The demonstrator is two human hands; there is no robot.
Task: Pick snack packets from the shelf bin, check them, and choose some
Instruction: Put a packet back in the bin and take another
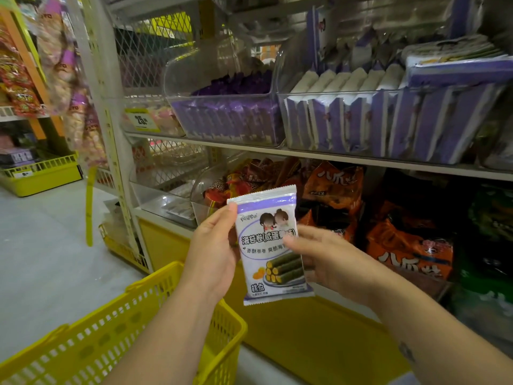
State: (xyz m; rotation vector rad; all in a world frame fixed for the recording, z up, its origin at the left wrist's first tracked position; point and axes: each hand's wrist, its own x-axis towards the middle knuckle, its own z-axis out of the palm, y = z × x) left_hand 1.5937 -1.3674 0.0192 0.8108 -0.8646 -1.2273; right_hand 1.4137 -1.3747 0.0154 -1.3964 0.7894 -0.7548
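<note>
Nearest: yellow basket (155, 323), low left, under the left forearm. Contents not readable from this angle.

Just above its far rim: one snack packet (273, 262), white and purple, printed face toward the camera, near upright with a slight lean. Clamped from both sides.
- Left hand (213, 254): thumb on the front by the top-left corner, fingers curled behind the left edge.
- Right hand (327, 257): thumb laid across the print at the right edge, fingers behind. Slightly blurred.

Step judged in hand: checking. Packet out of the bin, not yet in the basket.

For a sound check:
- Keep both pinches on the edges only.
- Move the right thumb clear of the print.
- Avoid squeezing the middle, with the contents probably brittle.
- Turn over for date and back seam.
- Look along the crimped top and bottom for tears.

Behind the hands, lower shelf: orange bags (408, 245), loosely piled.

Farther, upper shelf: clear bin (388, 120) of matching purple-and-white packets standing on edge, presumed source. To its left, touching or nearly so, a second clear bin (230, 118) of darker purple packs. Beyond that, a yellow price tag (140, 119).
</note>
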